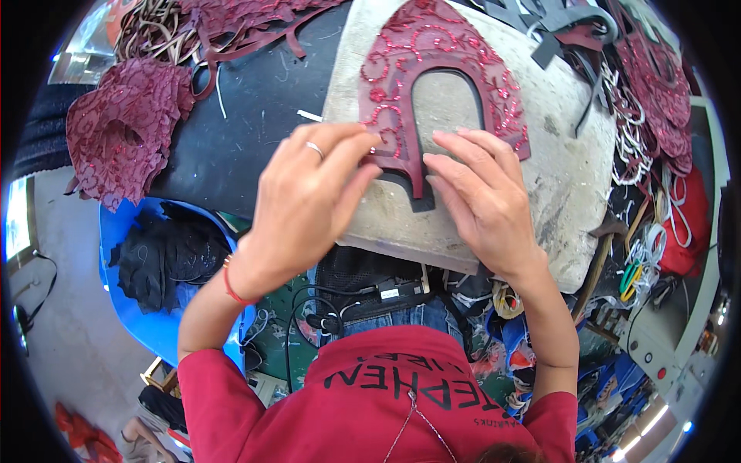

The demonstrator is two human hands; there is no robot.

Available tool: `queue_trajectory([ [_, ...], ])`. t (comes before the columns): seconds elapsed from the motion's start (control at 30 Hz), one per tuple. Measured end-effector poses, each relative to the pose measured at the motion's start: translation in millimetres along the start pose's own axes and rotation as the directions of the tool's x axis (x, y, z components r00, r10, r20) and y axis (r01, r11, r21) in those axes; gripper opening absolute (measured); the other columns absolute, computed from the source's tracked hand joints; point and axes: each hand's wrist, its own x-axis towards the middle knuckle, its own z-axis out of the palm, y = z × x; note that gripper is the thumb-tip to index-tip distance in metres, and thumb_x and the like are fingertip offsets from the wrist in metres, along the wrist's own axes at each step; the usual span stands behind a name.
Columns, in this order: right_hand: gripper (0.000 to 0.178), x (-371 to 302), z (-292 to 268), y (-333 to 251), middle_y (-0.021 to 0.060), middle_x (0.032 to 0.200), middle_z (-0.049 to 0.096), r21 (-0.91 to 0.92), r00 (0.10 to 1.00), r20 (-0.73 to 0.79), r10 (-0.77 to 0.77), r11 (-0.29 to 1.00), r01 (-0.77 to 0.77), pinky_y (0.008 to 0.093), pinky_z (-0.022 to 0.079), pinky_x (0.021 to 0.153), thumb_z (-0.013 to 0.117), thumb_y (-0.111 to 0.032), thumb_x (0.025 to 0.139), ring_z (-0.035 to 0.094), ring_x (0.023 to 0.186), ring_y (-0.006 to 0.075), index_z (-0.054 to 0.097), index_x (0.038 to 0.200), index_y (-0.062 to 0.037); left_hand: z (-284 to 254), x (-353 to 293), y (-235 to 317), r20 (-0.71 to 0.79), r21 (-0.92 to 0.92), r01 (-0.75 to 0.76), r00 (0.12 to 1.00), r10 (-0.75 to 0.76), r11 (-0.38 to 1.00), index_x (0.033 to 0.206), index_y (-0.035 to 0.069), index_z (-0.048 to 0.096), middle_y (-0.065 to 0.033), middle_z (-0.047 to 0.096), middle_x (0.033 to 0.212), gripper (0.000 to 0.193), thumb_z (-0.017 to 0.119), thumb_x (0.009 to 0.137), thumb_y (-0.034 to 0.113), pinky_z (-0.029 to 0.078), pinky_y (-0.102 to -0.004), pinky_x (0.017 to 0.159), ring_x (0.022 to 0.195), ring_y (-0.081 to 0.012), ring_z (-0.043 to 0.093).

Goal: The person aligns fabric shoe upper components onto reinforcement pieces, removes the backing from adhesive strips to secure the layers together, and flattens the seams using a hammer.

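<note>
A burgundy lace shoe upper (397, 85) with shiny red trim and a U-shaped opening lies on a worn pale slab (540, 201). Dark backing shows under its edge at the lower left end. My left hand (309, 193), with a ring and a red wrist cord, has thumb and forefinger closed at the upper's left corner. Their exact contact is partly hidden. My right hand (490, 201) is over the slab beside the upper's lower right end, fingers bent but apart, with nothing visible between them.
Stacked burgundy lace pieces (127, 131) lie at the left of the black table surface (255, 100), with more pieces (656, 92) at the right. A blue tub (127, 309) of black scraps stands lower left. Loose straps (575, 31) and white cords (625, 123) hang near the slab's right edge.
</note>
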Motion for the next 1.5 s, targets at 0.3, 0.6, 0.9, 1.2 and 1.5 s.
queue_trajectory([
  [0.3,0.041,3,8,-7,0.0084,0.117,0.06,0.052,0.995,0.104,-0.01,0.999,0.005,0.0394,0.04,0.09,0.075,-0.013,0.069,0.053,0.111,0.0282,0.063,0.107,-0.0037,23,-13,-12,-0.102,0.04,-0.131,0.986,0.134,0.991,0.103,0.004,0.067,-0.0085,0.063,0.095,0.03,0.071,0.073,0.0,0.047,-0.0355,0.075,0.087,-0.0262,0.059],
  [0.6,0.032,9,5,-5,0.0092,0.116,0.059,0.209,0.98,0.168,0.109,0.967,-0.144,0.0401,0.039,0.091,0.069,-0.005,0.072,0.052,0.112,0.0298,0.063,0.103,-0.0061,13,12,-27,0.182,-0.29,-0.045,0.978,0.101,0.956,0.099,0.009,0.069,-0.0071,0.061,0.091,0.021,0.068,0.078,0.005,0.047,-0.0347,0.075,0.088,-0.0261,0.057],
  [0.9,0.029,9,2,-9,0.0108,0.115,0.06,0.151,0.979,0.183,0.092,0.981,-0.121,0.0386,0.041,0.091,0.067,-0.002,0.072,0.053,0.113,0.0303,0.064,0.101,-0.003,8,23,-33,0.269,-0.336,-0.055,0.951,0.152,0.94,0.095,0.007,0.068,-0.0078,0.06,0.091,0.017,0.067,0.078,0.005,0.047,-0.0355,0.076,0.087,-0.027,0.057],
  [1.2,0.031,-4,25,-18,0.0131,0.104,0.062,-0.189,0.994,-0.032,-0.106,0.977,0.098,0.0391,0.049,0.083,0.063,0.001,0.067,0.061,0.099,0.0274,0.062,0.098,0.0035,12,32,-36,0.251,-0.38,-0.193,0.92,0.302,0.904,0.098,0.004,0.061,-0.0101,0.057,0.099,0.019,0.065,0.079,0.005,0.046,-0.0387,0.078,0.092,-0.0297,0.056],
  [1.5,0.031,10,10,-14,0.0138,0.098,0.062,-0.073,0.998,0.07,0.006,0.997,-0.001,0.0374,0.049,0.081,0.059,-0.001,0.073,0.062,0.094,0.0295,0.057,0.103,0.0028,5,39,-32,0.357,-0.296,-0.206,0.882,0.308,0.933,0.098,0.004,0.059,-0.0109,0.056,0.099,0.019,0.063,0.079,0.005,0.046,-0.0415,0.077,0.093,-0.0331,0.056],
])
